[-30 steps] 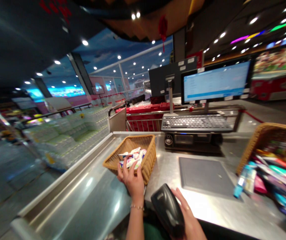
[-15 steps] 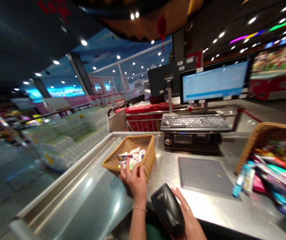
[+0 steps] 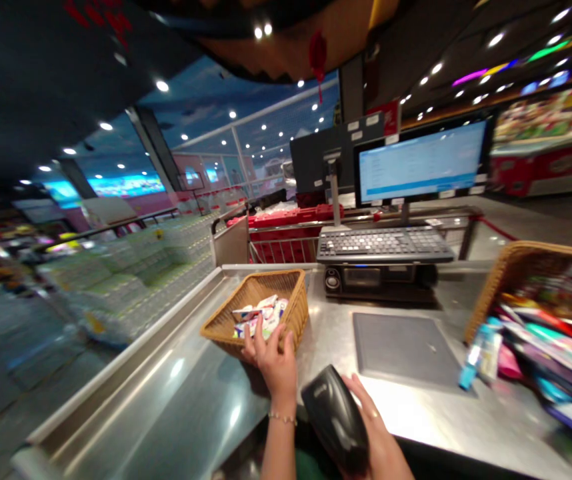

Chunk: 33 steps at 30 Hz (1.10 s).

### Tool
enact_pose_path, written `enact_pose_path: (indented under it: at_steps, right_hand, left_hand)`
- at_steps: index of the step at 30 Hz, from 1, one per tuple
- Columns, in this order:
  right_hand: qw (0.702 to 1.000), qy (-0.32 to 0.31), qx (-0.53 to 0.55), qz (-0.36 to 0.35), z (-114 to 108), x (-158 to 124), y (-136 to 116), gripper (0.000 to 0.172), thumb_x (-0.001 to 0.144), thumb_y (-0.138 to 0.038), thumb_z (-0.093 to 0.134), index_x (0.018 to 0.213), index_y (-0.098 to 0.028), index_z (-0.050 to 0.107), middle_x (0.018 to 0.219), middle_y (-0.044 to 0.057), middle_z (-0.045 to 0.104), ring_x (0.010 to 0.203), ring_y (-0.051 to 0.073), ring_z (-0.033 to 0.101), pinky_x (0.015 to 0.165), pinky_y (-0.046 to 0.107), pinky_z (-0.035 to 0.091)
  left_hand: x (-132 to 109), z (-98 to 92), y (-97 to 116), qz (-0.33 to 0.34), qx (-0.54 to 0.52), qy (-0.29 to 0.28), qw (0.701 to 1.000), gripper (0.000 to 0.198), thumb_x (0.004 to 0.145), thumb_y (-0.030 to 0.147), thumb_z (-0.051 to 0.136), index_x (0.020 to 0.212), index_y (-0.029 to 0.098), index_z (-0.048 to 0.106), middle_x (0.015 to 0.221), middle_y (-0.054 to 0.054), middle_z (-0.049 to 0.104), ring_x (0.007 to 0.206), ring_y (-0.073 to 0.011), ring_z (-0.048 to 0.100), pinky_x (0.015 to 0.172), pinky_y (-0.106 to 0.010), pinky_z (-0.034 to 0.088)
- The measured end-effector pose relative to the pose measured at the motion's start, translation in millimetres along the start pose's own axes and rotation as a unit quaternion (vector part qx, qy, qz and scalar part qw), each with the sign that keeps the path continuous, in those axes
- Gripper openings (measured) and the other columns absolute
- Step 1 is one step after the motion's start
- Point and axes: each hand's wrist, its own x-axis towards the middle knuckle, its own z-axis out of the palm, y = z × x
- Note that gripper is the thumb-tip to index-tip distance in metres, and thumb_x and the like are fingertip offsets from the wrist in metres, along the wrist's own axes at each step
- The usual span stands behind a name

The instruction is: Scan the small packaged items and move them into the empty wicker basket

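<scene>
Across the upper left of the frame we look out over a supermarket floor, with a stack of shrink-wrapped bottled water [image 3: 126, 280] beside a stainless steel checkout counter [image 3: 336, 333]. What do we find along the top of that counter?

Toward the upper right we see a monitor [image 3: 421, 163] with a pale blue screen, and a keyboard [image 3: 383, 245] below it. A red shopping cart [image 3: 281, 243] stands behind them. At the right edge, a large wicker basket [image 3: 521, 267] tilts toward us, crammed with brightly coloured packets [image 3: 541, 333].

And lower centre, where our hands are?

There we have a small wicker basket [image 3: 251, 283] on the counter, holding a heap of mostly white wrapped items [image 3: 259, 317]. Our left hand [image 3: 273, 360] reaches over its near rim, fingers spread, their tips among the items.

Is that hand clenched on anything?

We cannot tell; the fingers may be pinching an item or only touching the heap.

What about our right hand [image 3: 371, 427]?

It is closed firmly around a black handheld barcode scanner [image 3: 333, 420], near the counter's front edge and just below a dark grey mat [image 3: 403, 350].
</scene>
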Motion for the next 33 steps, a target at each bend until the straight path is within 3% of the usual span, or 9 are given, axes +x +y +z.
enact_pose_path:
  at_steps: [18, 25, 33]
  right_hand:
    - [0.998, 0.055, -0.016, 0.030, -6, 1, 0, 0.052, 0.069, -0.011, 0.055, 0.121, -0.010, 0.057, 0.138, 0.021, 0.051, 0.136, 0.037, 0.042, 0.104, 0.046, 0.046]
    - [0.997, 0.067, -0.012, 0.031, -11, 2, -4, 0.049, 0.072, -0.012, 0.055, 0.121, -0.010, 0.055, 0.138, 0.022, 0.049, 0.136, 0.038, 0.041, 0.104, 0.048, 0.046]
    - [0.997, 0.067, -0.013, 0.033, -18, 6, 5, 0.058, 0.070, -0.011, 0.059, 0.127, -0.013, 0.052, 0.137, 0.020, 0.052, 0.133, 0.038, 0.045, 0.102, 0.047, 0.048]
  left_hand:
    - [-3, 5.9, 21, -0.018, -0.040, -0.020, 0.999, 0.011, 0.082, 0.026, 0.063, 0.085, 0.022, 0.073, 0.131, -0.011, 0.059, 0.139, -0.0331, 0.031, 0.109, -0.061, 0.025]
    - [-6, 11.2, 22, 0.002, -0.043, -0.014, 0.999, 0.009, 0.081, 0.025, 0.064, 0.084, 0.023, 0.073, 0.130, -0.010, 0.059, 0.138, -0.0325, 0.033, 0.108, -0.059, 0.029]
    - [-3, 20.7, 30, 0.028, -0.041, -0.013, 0.999, 0.009, 0.081, 0.022, 0.064, 0.085, 0.023, 0.072, 0.131, -0.011, 0.058, 0.140, -0.0311, 0.031, 0.109, -0.057, 0.031]
